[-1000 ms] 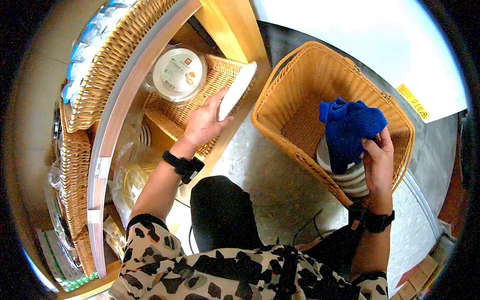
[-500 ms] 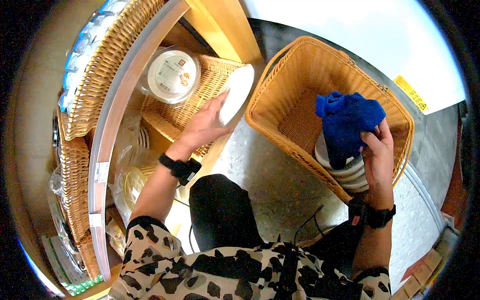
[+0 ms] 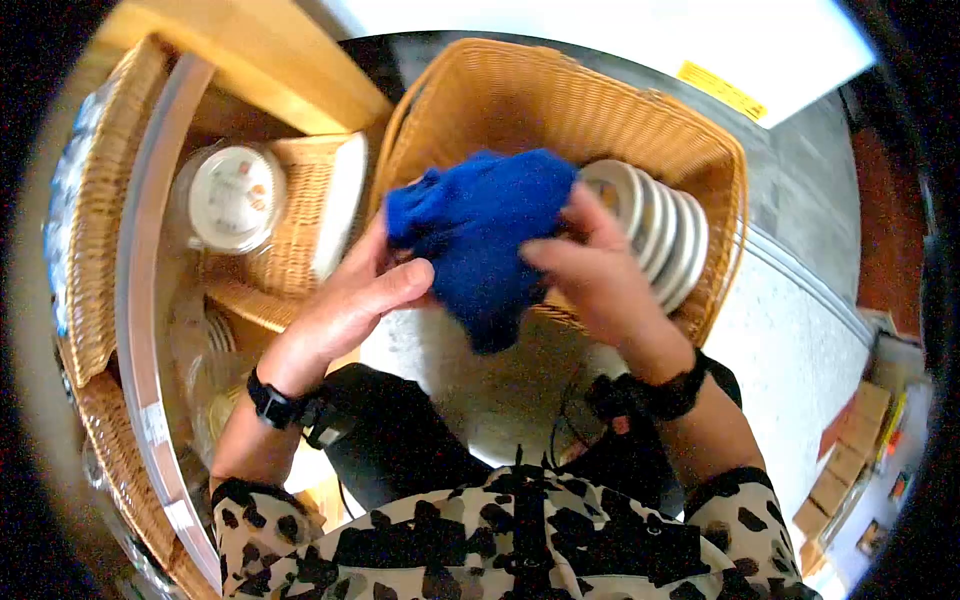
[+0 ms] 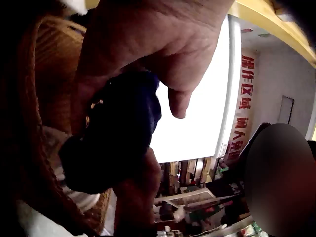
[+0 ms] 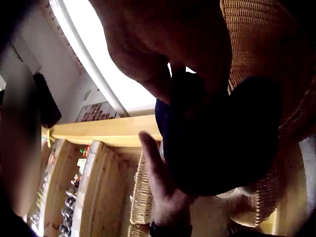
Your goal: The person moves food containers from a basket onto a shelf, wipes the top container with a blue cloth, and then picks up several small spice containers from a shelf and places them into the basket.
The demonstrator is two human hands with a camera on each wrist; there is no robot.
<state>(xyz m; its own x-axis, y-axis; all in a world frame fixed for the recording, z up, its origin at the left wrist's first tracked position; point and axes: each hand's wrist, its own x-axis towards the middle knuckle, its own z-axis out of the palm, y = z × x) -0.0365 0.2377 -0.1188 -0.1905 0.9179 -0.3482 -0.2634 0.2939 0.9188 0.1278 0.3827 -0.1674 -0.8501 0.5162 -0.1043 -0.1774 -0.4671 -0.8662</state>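
Both hands hold a blue cloth [image 3: 480,230] in front of me, above the near rim of a large wicker basket [image 3: 560,60]. My left hand [image 3: 395,270] grips the cloth's left side with its thumb on top. On the right side my right hand [image 3: 560,250] grips it with curled fingers. The left wrist view shows fingers wrapped round the dark cloth [image 4: 118,128]. The right wrist view shows the cloth [image 5: 222,143] bunched under my right hand [image 5: 187,74]. A stack of white plates [image 3: 660,235] leans in the basket, just behind my right hand.
A smaller wicker tray [image 3: 290,250] on the wooden shelf at left holds a white plate [image 3: 340,205] on edge and a lidded round container [image 3: 232,195]. More wicker baskets line the shelf edge [image 3: 140,300]. Speckled floor [image 3: 800,340] lies to the right.
My left hand let go of the white plate, which stays in the shelf tray, and came over to the cloth. My right hand brought the cloth out toward the middle.
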